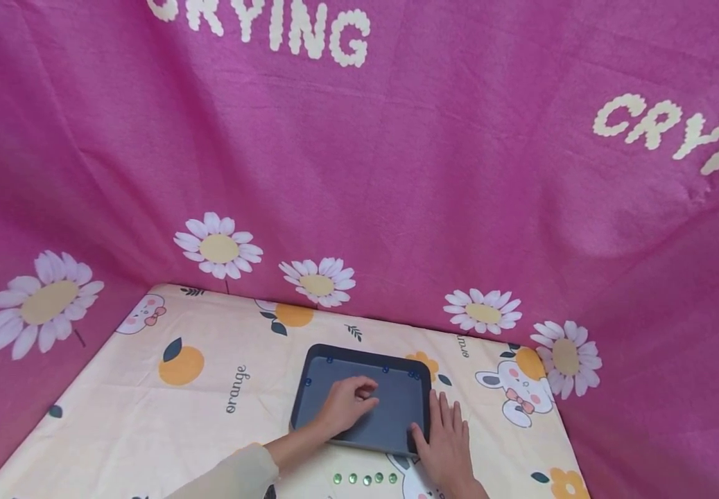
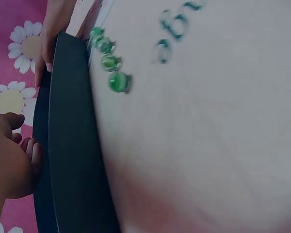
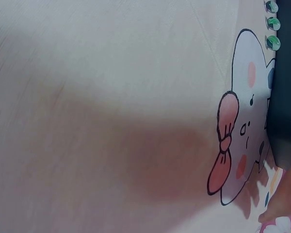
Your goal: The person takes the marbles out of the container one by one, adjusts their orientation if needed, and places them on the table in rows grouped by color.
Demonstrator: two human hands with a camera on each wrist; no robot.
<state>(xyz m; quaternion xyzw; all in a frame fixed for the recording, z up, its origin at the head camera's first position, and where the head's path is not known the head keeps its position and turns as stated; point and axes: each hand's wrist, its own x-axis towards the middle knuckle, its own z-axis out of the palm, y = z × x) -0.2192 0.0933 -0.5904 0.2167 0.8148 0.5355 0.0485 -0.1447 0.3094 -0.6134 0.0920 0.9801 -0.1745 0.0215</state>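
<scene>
A dark rectangular tray lies on the patterned cloth, with several small dark-blue marbles along its far and left sides. My left hand is above the tray's left half, its fingers loosely bent and thumb apart from them; I see nothing in it. My right hand rests at the tray's right edge, fingers straight on the cloth and thumb over the rim. Several green glass marbles stand in a row in front of the tray. The left wrist view also shows these green marbles beside the tray wall.
The cream cloth carries printed oranges, rabbits and flowers. Behind and at both sides hangs a magenta curtain with daisies and lettering, meeting the table's edges.
</scene>
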